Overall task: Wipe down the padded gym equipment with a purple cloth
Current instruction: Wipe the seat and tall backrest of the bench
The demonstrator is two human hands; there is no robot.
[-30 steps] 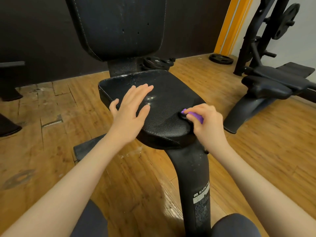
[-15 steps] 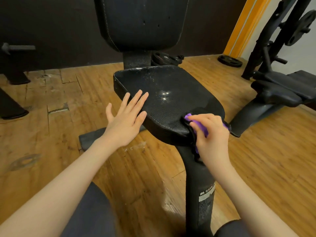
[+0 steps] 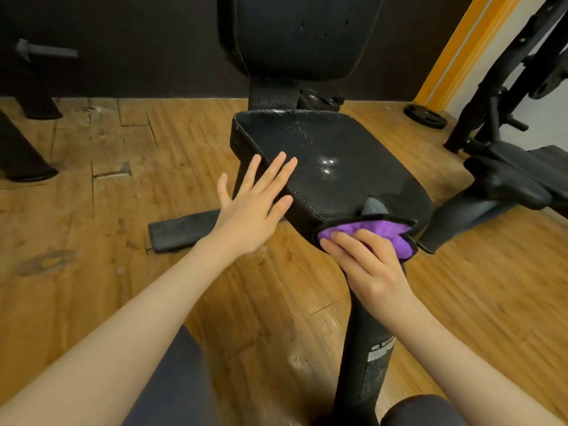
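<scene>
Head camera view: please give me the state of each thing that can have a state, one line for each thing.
seat pad: speckled with shiny droplets on top, cloth at its near edge.
purple cloth: bunched, pressed against the near edge of the seat pad.
right hand: presses the purple cloth, fingers nearly straight.
left hand: open, fingers spread, at the left edge of the seat pad.
back pad: upright behind the seat pad.

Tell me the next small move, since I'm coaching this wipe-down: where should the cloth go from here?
Probably slide the right hand and the purple cloth up from the near edge across the seat pad top: it shows white specks and shiny spots, and the left hand, fingers straight, steadies its left edge.
</scene>
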